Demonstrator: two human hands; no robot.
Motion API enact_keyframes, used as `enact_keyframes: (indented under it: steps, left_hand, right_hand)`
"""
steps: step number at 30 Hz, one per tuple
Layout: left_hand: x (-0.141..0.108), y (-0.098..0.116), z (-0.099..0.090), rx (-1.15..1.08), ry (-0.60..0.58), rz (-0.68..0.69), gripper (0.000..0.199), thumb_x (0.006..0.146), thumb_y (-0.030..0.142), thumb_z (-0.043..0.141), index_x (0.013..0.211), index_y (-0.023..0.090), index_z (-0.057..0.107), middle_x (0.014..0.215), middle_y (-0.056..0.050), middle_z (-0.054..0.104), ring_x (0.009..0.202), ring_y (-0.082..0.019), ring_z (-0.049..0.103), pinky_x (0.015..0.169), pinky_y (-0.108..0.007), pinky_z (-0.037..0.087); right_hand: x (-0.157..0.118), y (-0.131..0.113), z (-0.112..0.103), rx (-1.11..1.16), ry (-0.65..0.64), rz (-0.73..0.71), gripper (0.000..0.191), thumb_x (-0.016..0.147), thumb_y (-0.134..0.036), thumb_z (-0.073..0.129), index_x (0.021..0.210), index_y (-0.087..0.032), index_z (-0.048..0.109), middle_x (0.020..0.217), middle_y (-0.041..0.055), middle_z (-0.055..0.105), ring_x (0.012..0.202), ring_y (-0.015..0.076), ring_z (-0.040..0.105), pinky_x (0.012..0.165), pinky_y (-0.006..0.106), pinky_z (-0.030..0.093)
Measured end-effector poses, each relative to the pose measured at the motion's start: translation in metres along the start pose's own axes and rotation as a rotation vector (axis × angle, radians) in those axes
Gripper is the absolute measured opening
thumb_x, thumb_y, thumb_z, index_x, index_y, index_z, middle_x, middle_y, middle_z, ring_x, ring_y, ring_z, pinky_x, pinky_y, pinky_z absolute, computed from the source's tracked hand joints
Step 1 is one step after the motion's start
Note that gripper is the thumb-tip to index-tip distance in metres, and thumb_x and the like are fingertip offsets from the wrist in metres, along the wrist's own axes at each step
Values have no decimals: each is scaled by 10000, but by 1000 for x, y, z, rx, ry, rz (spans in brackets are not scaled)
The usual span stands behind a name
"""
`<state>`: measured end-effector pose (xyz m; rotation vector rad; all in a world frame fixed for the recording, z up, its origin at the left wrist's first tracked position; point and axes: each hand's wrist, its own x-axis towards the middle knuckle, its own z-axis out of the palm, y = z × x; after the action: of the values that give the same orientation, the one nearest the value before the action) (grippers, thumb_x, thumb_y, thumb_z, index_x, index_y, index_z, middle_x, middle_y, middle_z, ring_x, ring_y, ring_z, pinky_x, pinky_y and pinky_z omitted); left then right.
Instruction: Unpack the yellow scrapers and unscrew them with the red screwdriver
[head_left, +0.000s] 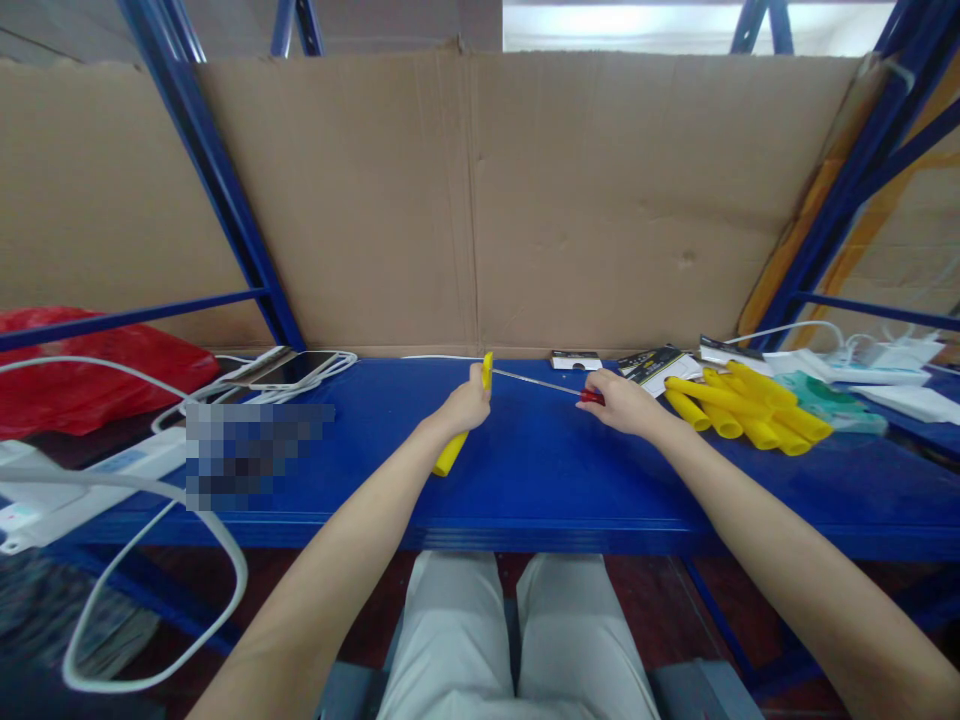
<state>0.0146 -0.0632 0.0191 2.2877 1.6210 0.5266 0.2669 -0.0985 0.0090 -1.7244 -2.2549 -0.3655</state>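
Near the middle of the blue table (555,480), my left hand (469,398) is closed round a yellow tube (451,454), whose ends show above and below the fingers. My right hand (619,400) grips the red handle of a screwdriver (538,382). The thin metal shaft points left, and its tip is at the upper part of the yellow tube. Whether the tip touches the tube or passes behind it is too small to tell.
Several yellow tubes (750,405) lie in a pile at the right, beside a green plastic bag (832,405). Small boxes (575,360) stand at the back. White cables, a power strip (112,480) and a red bag (97,375) are at the left. Cardboard (600,200) rises behind.
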Motion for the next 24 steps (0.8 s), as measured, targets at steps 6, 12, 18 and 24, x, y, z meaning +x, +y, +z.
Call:
enact_keyframes:
  steps: [6,12,18,24]
  left_hand:
    - [0,0,0,1,5,-3,478,870,159,360,1310,60,202,1054,-245,621,909,-273,631,771,-359,449]
    - [-1,1,-1,13,-2,-8,473,871,155,356,1308,61,200,1047,-242,623,915,-273,631,777,-361,449]
    - [-1,1,-1,3,1,-2,471,864,151,366,1300,69,211,1069,-243,615,929,-272,627,793,-368,446]
    - [1,-2,0,-10,17,-3,469,864,153,363,1298,64,210,1049,-244,623,907,-273,634,777,-370,453]
  right_hand:
    - [-2,-5,-2,43,-73,85,292,846,-405,476,1007,-164,519,870,104,660,767,223,616,631,281,396]
    - [0,0,-1,3,-109,-14,240,866,-380,444,820,-172,554,891,115,652,785,204,609,661,267,395]
    - [-2,-5,-2,-24,-90,133,314,843,-460,463,939,-172,544,802,100,663,715,217,614,571,265,366]
    - [-2,3,-6,135,-119,0,293,894,-378,378,845,-163,571,875,116,666,766,197,613,647,260,394]
